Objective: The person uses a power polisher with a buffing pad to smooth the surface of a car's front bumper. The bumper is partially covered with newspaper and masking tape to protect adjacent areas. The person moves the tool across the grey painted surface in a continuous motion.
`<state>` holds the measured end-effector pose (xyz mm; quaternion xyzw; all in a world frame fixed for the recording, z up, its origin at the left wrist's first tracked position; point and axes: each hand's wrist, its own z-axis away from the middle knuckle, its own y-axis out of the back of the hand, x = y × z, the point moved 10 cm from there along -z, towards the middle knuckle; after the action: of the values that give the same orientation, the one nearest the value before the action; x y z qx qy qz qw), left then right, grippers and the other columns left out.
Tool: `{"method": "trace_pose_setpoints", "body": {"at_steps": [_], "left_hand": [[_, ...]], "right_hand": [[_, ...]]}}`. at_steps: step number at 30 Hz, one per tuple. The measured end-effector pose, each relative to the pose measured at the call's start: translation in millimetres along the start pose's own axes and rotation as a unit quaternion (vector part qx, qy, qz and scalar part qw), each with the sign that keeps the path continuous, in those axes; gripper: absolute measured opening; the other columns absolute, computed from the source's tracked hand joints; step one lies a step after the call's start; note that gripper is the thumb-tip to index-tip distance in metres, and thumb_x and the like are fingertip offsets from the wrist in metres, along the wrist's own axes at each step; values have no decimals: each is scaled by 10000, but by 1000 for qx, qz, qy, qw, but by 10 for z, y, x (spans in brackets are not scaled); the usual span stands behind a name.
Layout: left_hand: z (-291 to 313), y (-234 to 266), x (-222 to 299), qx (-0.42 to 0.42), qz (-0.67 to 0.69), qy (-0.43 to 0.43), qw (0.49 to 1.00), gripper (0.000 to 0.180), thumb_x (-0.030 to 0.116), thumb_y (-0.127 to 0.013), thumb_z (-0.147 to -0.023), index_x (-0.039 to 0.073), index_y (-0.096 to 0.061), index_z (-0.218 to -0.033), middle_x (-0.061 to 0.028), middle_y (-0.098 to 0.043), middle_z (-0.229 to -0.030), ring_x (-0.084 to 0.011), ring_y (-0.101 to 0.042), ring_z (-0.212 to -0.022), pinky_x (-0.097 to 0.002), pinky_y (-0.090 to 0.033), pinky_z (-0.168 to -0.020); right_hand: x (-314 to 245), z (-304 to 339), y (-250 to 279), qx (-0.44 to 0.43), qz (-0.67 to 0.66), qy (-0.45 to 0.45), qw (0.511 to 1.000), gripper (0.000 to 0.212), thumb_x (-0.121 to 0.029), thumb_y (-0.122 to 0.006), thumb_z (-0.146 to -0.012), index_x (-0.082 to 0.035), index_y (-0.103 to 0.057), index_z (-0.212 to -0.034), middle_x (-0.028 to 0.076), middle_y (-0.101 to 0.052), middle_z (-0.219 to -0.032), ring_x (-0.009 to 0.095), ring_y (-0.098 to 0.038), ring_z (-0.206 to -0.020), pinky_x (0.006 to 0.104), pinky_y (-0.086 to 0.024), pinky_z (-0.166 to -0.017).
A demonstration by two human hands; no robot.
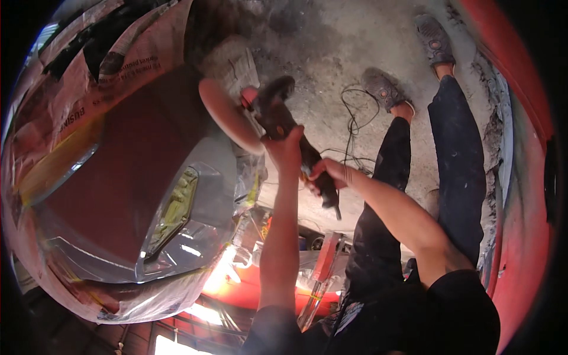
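Apparently for steadiness, the left hand clamped the polisher mid-frame near its head, the right hand its rear, pad facing the panel at left.

Glossy panel, rough floor

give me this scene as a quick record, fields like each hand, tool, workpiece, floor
left hand: wrapped around the body of the power tool, near its head
right hand: gripping the rear handle
tool: dark power tool with a round, pale reddish pad
workpiece: body panel with an angular opening
pad contact: at the panel's edge in view; touching or apart cannot be told
masking: printed paper sheets along the panel's border
floor: rough grey floor with a dark cord in loose loops
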<state>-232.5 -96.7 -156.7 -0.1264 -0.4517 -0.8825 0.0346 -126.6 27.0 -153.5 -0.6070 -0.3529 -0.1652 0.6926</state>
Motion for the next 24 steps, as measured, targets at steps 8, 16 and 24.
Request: {"method": "trace_pose_setpoints", "body": {"at_steps": [8, 16, 24], "left_hand": [[-144, -4, 62, 6, -16, 5, 1000, 834, 257, -889, -655, -150, -472, -1252, -211, -591, -1188, -276, -602, -1029, -376, -522, -878], [897, 606, -840, 28, -153, 141, 978, 876, 278, -896, -645, -111, -421, -1270, -263, -610, -1202, -376, -623, -1120, -455, -501, -978], [217, 280, -686, 20, -76, 59, 995, 878, 299, -906, -635, -112, -431, -1248, -240, -618, -1168, -343, -627, -1068, -443, -509, -933]], "right_hand": [[-110, -19, -110, 7, 4, -4, 1000, 247, -186, -576, -818, -40, -560, -1017, 67, -544, -752, 214, -553, -659, 374, -476, -664], [1396, 131, -11, -30, -151, -72, 985, 309, -179, -609, -792, 28, -609, -1021, 116, -583, -772, 246, -576, -685, 412, -495, -709], [660, -41, 58, -36, -124, -53, 990, 308, -188, -610, -812, -15, -596, -1066, 94, -580, -784, 237, -577, -683, 423, -497, -722]]}}
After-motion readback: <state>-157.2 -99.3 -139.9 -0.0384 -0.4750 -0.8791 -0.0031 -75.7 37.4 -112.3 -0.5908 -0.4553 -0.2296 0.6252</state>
